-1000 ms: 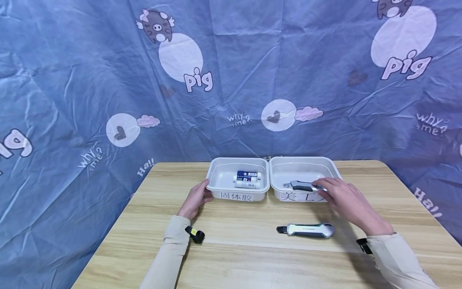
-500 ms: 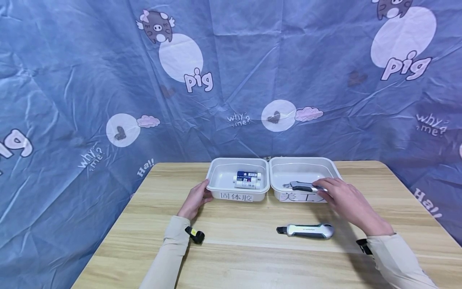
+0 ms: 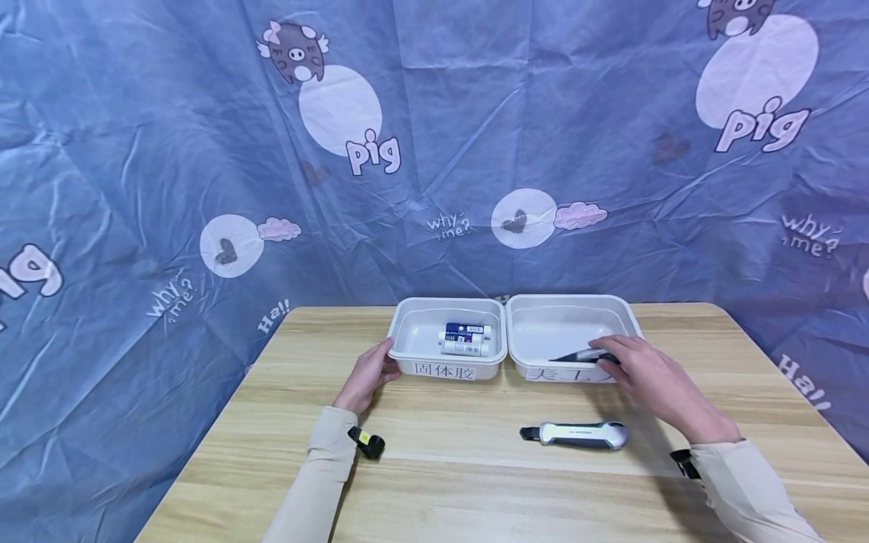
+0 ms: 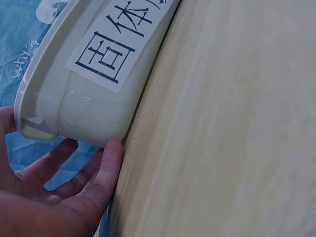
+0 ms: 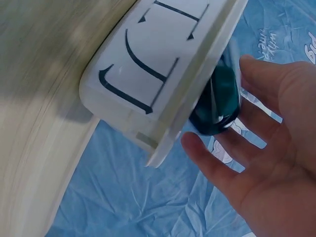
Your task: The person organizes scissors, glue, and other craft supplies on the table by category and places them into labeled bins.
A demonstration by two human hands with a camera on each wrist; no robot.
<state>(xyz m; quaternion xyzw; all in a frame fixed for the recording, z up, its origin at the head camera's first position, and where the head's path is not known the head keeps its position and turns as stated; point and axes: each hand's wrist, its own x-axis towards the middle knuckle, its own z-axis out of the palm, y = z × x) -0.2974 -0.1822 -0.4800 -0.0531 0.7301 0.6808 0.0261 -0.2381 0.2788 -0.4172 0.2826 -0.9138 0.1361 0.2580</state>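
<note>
My left hand point(image 3: 369, 377) rests against the left end of a white plastic box point(image 3: 400, 353), fingertips touching its wall in the left wrist view. Inside that box lie several glue sticks point(image 3: 465, 339). Over the front right of a second white box point(image 3: 526, 360) is my right hand point(image 3: 655, 385). Beside its spread fingers a utility knife point(image 5: 219, 96) tilts just inside the rim, blurred in the right wrist view; the thumb stands apart from it. Another utility knife point(image 3: 575, 434), silver and black, lies on the table in front of this box.
Both boxes stand side by side at the back of the wooden table point(image 3: 434, 490), with paper labels point(image 3: 444, 369) on their fronts. A blue printed cloth point(image 3: 434, 151) hangs right behind them.
The utility knife at my right hand has tipped and dropped lower into the right box, its dark side now showing. My left hand has stayed at the left box.
</note>
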